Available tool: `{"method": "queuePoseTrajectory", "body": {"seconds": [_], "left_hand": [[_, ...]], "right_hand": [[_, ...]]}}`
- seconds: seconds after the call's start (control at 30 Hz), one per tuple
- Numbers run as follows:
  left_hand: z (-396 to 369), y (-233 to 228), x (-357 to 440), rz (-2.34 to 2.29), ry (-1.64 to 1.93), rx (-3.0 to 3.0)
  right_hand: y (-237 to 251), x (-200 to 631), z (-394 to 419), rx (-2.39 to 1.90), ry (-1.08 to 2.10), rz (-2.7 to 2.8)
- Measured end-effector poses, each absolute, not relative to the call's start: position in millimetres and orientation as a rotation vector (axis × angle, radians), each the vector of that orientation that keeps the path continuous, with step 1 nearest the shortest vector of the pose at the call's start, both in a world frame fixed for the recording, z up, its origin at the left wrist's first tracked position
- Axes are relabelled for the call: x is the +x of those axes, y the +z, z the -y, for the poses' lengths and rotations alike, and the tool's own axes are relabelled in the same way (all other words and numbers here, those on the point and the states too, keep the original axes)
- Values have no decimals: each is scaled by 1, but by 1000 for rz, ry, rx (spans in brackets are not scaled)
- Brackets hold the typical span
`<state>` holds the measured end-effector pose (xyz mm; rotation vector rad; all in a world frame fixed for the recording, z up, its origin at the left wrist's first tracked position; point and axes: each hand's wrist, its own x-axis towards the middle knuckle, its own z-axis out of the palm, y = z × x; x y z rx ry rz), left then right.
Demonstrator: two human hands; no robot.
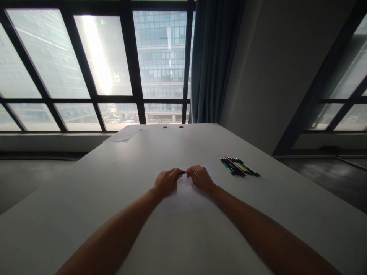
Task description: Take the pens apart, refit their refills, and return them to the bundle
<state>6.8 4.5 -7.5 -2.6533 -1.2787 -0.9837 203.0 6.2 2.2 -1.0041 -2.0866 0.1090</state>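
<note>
A sheet of white paper (pixel 183 202) lies flat on the table, with small dark marks or specks near its upper part. Above it, my left hand (pixel 168 181) is closed, pinching one end of a slim black pen (pixel 182 172). My right hand (pixel 200 178) is closed too, its thumb and fingers pinching the other end. Only a short dark stretch shows between the two hands; the fingers hide the rest, so I cannot tell whether it is one piece or two.
A row of several pens (pixel 239 167), mostly black with green, yellow, white and red parts, lies right of my hands. More paper sheets (pixel 126 133) rest at the table's far left. Two dark round fittings (pixel 181 127) sit near the far edge of the white table (pixel 114 172).
</note>
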Motion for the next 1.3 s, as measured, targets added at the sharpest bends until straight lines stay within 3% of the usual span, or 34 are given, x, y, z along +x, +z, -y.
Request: {"method": "queuePoseTrajectory", "body": {"seconds": [0.63,1.0,1.3], "left_hand": [[-11,5,1,1170,-838,-2700],[-11,1,4,1077,-752,-2498],[-4,9,7,1286,-627,-2583]], "right_hand": [[15,214,-13,-788,-303,2445],[38,211,-9,-1176,308,2452],[23,207,-12,-980,-268,2466]]}}
